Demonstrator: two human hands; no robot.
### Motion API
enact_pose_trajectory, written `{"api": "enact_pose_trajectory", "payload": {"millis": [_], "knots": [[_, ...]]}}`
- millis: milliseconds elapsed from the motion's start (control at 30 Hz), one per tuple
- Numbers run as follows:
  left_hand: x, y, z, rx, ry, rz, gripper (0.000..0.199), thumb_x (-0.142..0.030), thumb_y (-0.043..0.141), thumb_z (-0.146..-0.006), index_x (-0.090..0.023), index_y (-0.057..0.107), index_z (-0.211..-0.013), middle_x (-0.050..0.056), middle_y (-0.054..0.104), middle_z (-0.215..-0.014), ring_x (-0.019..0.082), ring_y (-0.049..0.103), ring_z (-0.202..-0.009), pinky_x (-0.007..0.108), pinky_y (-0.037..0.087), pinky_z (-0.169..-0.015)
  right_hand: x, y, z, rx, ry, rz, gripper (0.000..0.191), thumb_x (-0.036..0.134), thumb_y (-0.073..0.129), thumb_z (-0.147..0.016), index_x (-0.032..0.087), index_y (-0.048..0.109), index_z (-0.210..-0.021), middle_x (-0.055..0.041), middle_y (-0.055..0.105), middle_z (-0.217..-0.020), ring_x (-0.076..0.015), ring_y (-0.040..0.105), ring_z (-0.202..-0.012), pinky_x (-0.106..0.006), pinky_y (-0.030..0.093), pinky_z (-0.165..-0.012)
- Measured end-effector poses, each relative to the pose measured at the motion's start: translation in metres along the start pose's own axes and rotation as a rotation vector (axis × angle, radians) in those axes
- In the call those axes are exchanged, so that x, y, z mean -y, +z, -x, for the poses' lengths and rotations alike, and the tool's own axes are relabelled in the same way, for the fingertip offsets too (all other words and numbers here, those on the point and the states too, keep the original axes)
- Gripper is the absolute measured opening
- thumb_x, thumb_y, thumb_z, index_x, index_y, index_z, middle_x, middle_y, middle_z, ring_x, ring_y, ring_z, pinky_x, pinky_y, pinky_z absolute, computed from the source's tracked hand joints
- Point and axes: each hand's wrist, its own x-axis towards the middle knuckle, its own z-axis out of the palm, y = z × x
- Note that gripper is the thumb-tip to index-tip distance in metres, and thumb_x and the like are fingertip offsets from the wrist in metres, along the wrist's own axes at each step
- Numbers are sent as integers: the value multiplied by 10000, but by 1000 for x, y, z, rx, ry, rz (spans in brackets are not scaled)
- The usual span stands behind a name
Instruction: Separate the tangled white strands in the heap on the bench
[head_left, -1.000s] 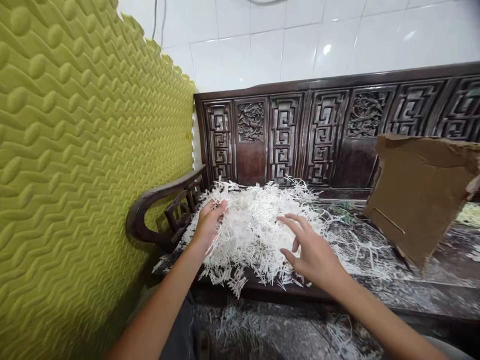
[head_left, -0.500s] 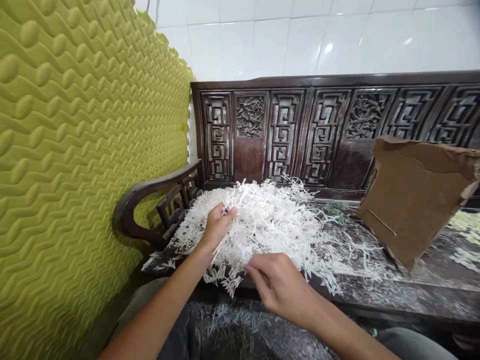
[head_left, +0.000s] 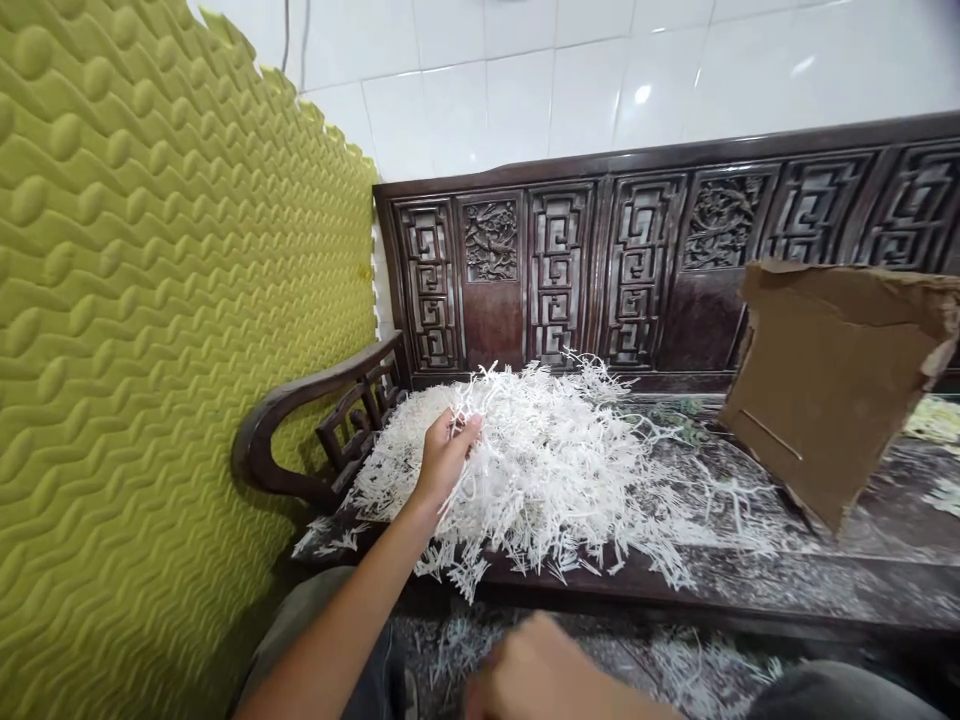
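Observation:
A heaped mound of white shredded strips lies on the dark wooden bench seat, with stray strands scattered around it. My left hand is at the mound's left side, fingers curled around some strands. My right hand is blurred at the bottom of the view, below the seat's front edge and apart from the mound. Nothing is clearly visible in it. A torn brown cardboard sheet stands tilted on the seat to the right of the mound.
A carved dark wood bench back rises behind the mound, and a curved armrest closes the left end. Yellow-green textured foam panelling covers the left wall, with white tiles above the bench. Shreds litter the floor below.
My right hand has dropped from the mound's front edge to below the seat edge, and now looks blurred. My left hand remains in the strands. The view has shifted slightly.

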Motion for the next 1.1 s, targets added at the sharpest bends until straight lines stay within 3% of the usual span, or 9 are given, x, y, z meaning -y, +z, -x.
{"api": "enact_pose_trajectory", "payload": {"millis": [167, 267, 400, 567, 667, 733, 800, 933, 1100], "knots": [[-6, -2, 6, 27, -7, -5, 319, -456, 638, -791, -160, 522, -763, -5, 531, -719, 102, 464, -642, 204, 354, -603, -38, -79, 12, -459, 426, -52, 179, 245, 504, -865, 199, 670, -816, -26, 670, -740, -121, 569, -571, -279, 457, -566], [-12, -4, 7, 35, -25, 13, 317, -446, 651, -785, -158, 522, -754, -7, 535, -713, 98, 473, -652, 192, 360, -605, -53, -104, 22, -644, 595, 18, 503, 294, 608, -794, 219, 519, -1283, -76, 629, -1154, -147, 600, -649, -363, 500, -672], [-19, -4, 13, 90, -117, 163, 343, -448, 704, -726, -162, 521, -776, -13, 537, -706, 100, 484, -598, 204, 381, -575, -64, -92, 18, -560, 646, -180, 743, 569, 624, -762, 214, 408, -1377, -133, 545, -1286, -164, 609, -683, -352, 490, -672], [-17, -1, 13, 105, -113, 252, 357, -436, 739, -683, -160, 535, -784, -13, 542, -687, 100, 494, -582, 211, 396, -572, -69, -57, -5, -441, 611, -614, 468, 588, 547, -820, 155, 558, -999, -54, 653, -735, -130, 540, -489, -247, 397, -483], [-6, -14, -8, -144, -2, 247, 331, -399, 742, -667, -159, 541, -774, -19, 521, -664, 93, 468, -582, 205, 381, -572, -52, -40, -10, -399, 573, -730, 358, 521, 508, -860, 169, 537, -803, -13, 591, -601, -119, 485, -434, -237, 367, -441], [0, -36, -29, -446, 27, 285, 300, -337, 737, -643, -164, 514, -746, -29, 485, -630, 89, 440, -568, 208, 371, -563, -29, -30, -8, -361, 478, -622, 349, 484, 504, -874, 166, 571, -749, -23, 591, -620, -141, 534, -537, -250, 399, -519], [2, -64, -48, -605, 23, 310, 248, -286, 675, -673, -175, 461, -733, -41, 431, -606, 80, 396, -534, 206, 348, -537, -4, -20, -3, -410, 334, -448, 290, 427, 541, -861, 164, 623, -770, -52, 629, -783, -182, 576, -804, -265, 424, -682], [3, -109, -65, -738, -25, 314, 160, -216, 568, -698, -182, 415, -725, -36, 396, -603, 80, 360, -489, 218, 300, -494, 25, -17, 3, -238, 130, -513, 214, 276, 530, -825, 162, 532, -644, 19, 488, -584, -95, 456, -577, -207, 317, -526], [10, -112, -68, -854, 46, 216, 120, -200, 551, -698, -180, 447, -756, -9, 480, -696, 101, 427, -574, 243, 346, -571, 30, -31, 8, -177, 173, -528, 325, 299, 469, -883, 179, 432, -583, 41, 334, -519, -71, 323, -473, -226, 223, -441]]}}
